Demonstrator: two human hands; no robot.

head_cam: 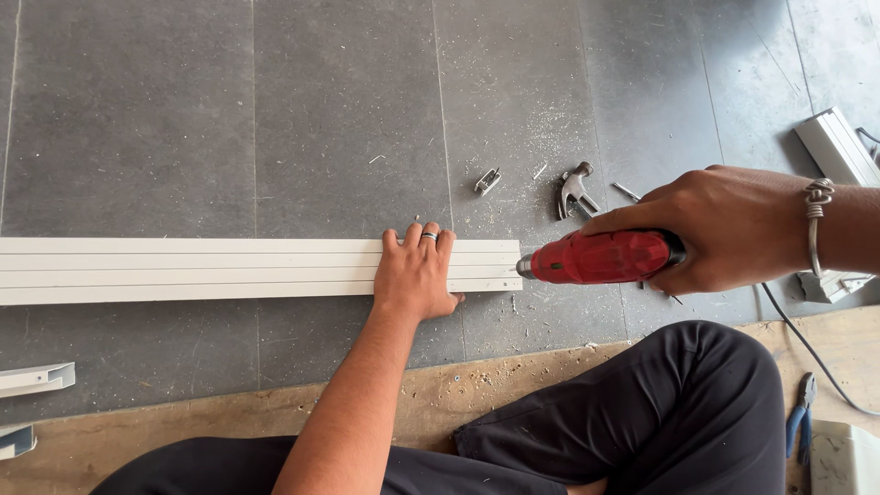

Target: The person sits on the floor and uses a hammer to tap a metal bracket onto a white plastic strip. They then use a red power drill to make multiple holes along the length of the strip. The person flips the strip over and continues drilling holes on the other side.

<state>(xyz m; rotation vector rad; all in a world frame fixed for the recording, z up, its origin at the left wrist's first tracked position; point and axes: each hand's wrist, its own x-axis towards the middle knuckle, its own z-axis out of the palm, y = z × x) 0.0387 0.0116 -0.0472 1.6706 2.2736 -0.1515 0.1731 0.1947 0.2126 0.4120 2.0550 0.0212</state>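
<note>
A long white ribbed profile (183, 269) lies flat on the grey tiled floor, running from the left edge to the middle. My left hand (417, 272) presses flat on it near its right end, fingers together, a ring on one finger. My right hand (724, 225), with a metal bangle on the wrist, grips a red power drill (600, 256). The drill points left, its tip touching the end face of the profile.
A claw hammer (574, 187), a small metal bracket (487, 181) and a loose screw lie just behind the drill amid dust. More white profile pieces sit at the right (839, 147) and lower left (37, 378). Blue-handled pliers (800, 417) and a cable lie by my knee.
</note>
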